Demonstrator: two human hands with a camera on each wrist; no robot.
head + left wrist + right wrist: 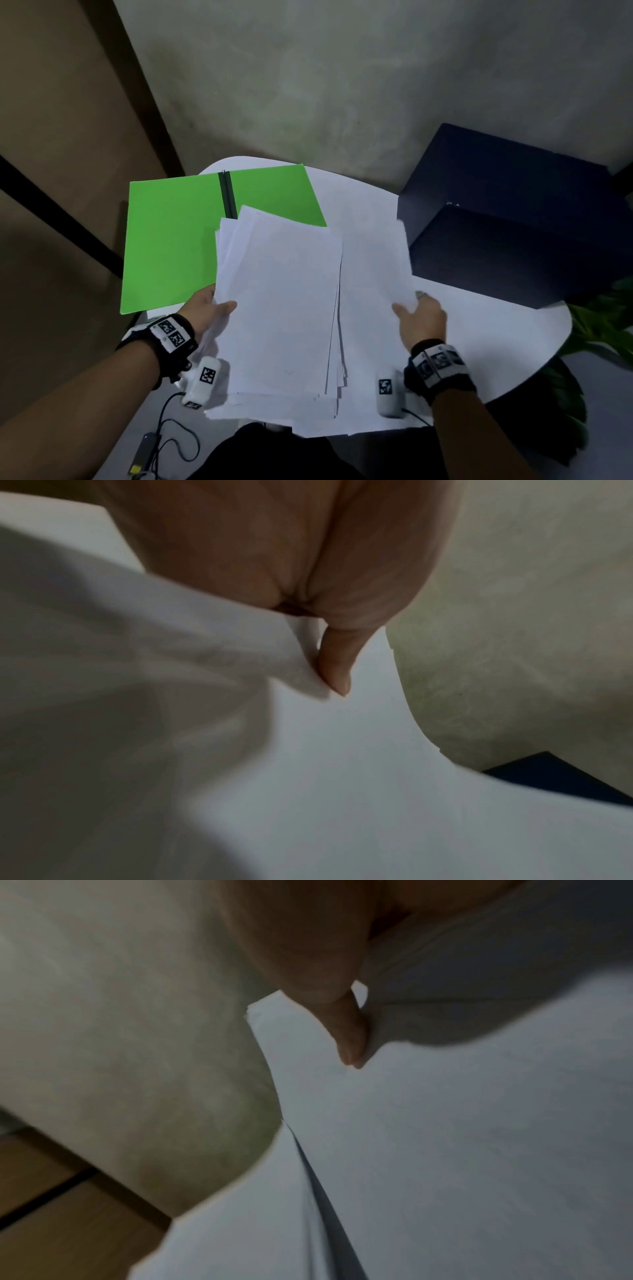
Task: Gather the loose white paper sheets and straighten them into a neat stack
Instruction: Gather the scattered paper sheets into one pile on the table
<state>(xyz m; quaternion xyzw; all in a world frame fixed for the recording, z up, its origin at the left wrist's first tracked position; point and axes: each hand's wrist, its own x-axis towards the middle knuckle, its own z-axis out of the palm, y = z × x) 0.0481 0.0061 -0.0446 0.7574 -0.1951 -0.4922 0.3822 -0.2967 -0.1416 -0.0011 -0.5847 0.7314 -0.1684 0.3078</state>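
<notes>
A loose bundle of white paper sheets (284, 308) is lifted above the white table, its edges fanned and uneven. My left hand (214, 303) pinches the bundle's left edge, thumb on top and fingers hidden underneath. My right hand (409, 305) pinches further sheets (373, 274) on the right side, which overlap the bundle along a dark seam. In the left wrist view my thumb (337, 669) presses on the paper (342, 777). The right wrist view shows the other thumb (349, 1034) on top of the sheets (479, 1123).
An open green folder (171, 240) lies at the back left of the round white table (479, 342). A dark navy box (513, 222) stands at the back right. Green leaves (599, 325) show past the right edge. Cables (164, 428) hang at the lower left.
</notes>
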